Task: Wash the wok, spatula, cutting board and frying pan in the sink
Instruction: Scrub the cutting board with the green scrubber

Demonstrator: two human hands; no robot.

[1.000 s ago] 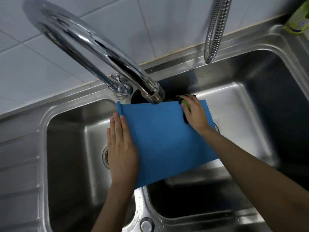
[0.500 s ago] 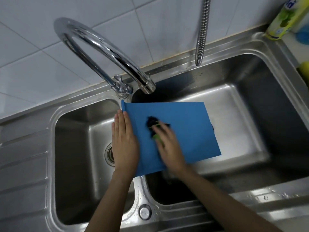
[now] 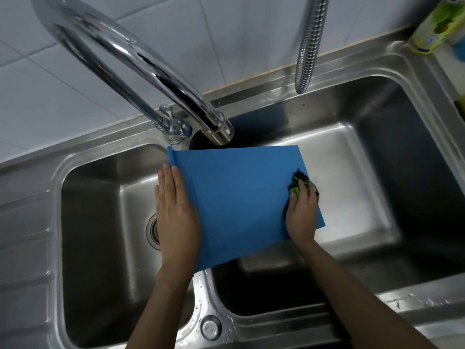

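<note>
A blue cutting board point(image 3: 236, 197) lies across the divider of a steel double sink point(image 3: 201, 293), under the faucet spout. My left hand point(image 3: 176, 212) lies flat with straight fingers on the board's left edge, holding it still. My right hand point(image 3: 302, 212) is at the board's right edge, its fingers curled over a dark and green scrubber point(image 3: 297, 183) that it presses on the board. Wok, spatula and frying pan are not in view.
A chrome gooseneck faucet point(image 3: 156, 81) arches over the board; a ribbed metal hose point(image 3: 309, 44) hangs at the back. The left basin's drain point(image 3: 153, 230) shows beside my left hand. A green dish soap bottle point(image 3: 432, 26) stands at the back right corner.
My right hand swept the scrubber from the board's upper right to its middle, then back to the right edge. The left hand stayed on the left edge.
</note>
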